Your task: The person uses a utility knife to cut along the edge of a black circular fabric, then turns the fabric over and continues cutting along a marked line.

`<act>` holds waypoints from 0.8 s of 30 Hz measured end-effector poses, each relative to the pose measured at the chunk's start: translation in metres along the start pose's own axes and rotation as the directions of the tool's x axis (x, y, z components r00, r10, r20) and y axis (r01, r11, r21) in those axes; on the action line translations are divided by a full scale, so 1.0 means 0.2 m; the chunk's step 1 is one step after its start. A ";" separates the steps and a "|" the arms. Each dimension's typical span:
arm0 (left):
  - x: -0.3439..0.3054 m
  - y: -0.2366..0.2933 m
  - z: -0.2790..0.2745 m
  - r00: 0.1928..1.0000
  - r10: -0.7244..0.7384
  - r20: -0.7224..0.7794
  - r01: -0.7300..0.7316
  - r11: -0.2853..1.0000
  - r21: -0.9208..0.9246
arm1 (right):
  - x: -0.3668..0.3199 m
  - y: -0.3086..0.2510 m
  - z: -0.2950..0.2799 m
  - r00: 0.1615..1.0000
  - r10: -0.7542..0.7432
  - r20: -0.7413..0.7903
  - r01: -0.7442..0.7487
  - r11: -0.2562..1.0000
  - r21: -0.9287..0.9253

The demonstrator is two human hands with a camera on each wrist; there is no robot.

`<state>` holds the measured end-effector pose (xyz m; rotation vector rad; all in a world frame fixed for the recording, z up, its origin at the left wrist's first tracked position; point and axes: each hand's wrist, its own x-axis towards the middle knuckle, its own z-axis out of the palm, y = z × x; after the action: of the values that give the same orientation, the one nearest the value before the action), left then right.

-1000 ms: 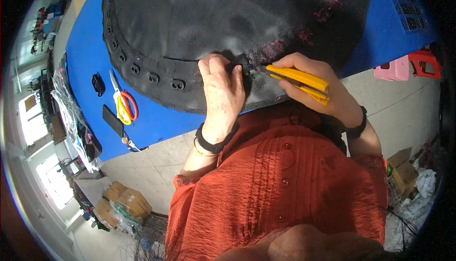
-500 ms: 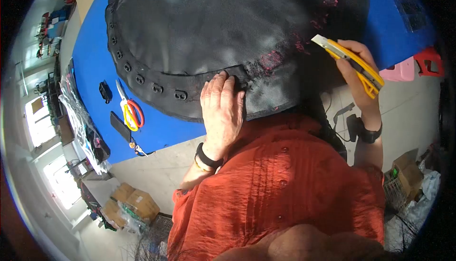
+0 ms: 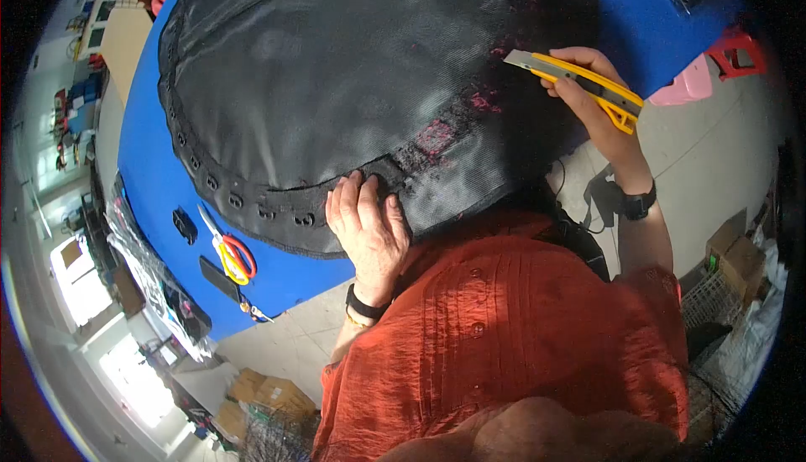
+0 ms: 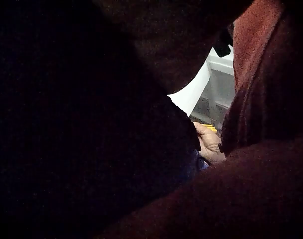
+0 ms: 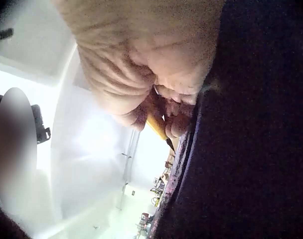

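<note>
A large black mesh fabric piece (image 3: 336, 92) with a rounded outline covers much of the table. Pink fuzzy patches (image 3: 435, 137) run across its right side, and a black strip (image 3: 294, 185) follows its near-left border. My left hand (image 3: 367, 227) rests on that strip close to its end, fingers extended over it. In my right hand (image 3: 606, 130) I grip a yellow utility knife (image 3: 592, 86), blade out and pointing left above the fabric. The right wrist view shows the knife's yellow body (image 5: 156, 127) between the fingers. Most of the left wrist view is dark.
On the blue table (image 3: 311, 281), left of the fabric, lie red-and-yellow-handled scissors (image 3: 231, 254), a black flat object (image 3: 220, 277) and a small black item (image 3: 184, 225). Pink (image 3: 687, 82) and red stools (image 3: 737, 52) stand beyond the right edge. Cardboard boxes (image 3: 273, 396) sit on the floor.
My right hand lifted the knife from beside the left hand, up and to the right, then shifted slightly left. The left hand stays at the strip, its fingers now spread flatter.
</note>
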<state>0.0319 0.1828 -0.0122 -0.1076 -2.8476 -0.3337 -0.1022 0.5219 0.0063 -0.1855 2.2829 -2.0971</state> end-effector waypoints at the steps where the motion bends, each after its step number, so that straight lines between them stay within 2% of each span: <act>1: 0.00 0.00 0.00 1.000 0.006 -0.010 -0.006 1.000 0.006 | 0.00 0.01 0.00 1.000 0.002 -0.005 -0.002 0.999 0.033; 17: -0.01 0.01 0.00 0.999 0.015 -0.036 -0.015 1.000 -0.005 | 0.00 0.07 0.00 0.997 -0.065 -0.031 0.067 0.996 0.062; 19: 0.00 0.01 0.00 1.000 0.015 -0.026 -0.015 1.000 -0.002 | -0.01 0.07 -0.02 1.000 -0.002 -0.003 0.002 0.999 0.036; 21: -0.01 0.01 0.00 1.000 0.012 -0.026 -0.013 1.000 -0.013 | 0.00 0.08 -0.02 0.996 -0.090 0.003 0.090 0.996 0.017; 22: -0.01 0.00 0.00 1.000 0.007 -0.022 -0.008 1.000 -0.021 | -0.01 0.07 -0.03 0.999 0.009 0.034 -0.012 0.995 0.100; 23: -0.01 0.01 0.00 1.000 -0.002 -0.012 0.001 1.000 -0.025 | 0.00 0.07 -0.03 0.998 -0.044 0.038 0.042 0.998 0.050; 24: -0.01 0.02 0.00 1.000 -0.006 -0.009 0.006 1.000 -0.026 | -0.01 0.04 -0.04 0.998 -0.020 0.055 0.017 0.998 0.058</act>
<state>0.0339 0.1859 -0.0115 -0.1026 -2.8355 -0.3712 -0.1027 0.5314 -0.0012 -0.2610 2.1957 -2.1352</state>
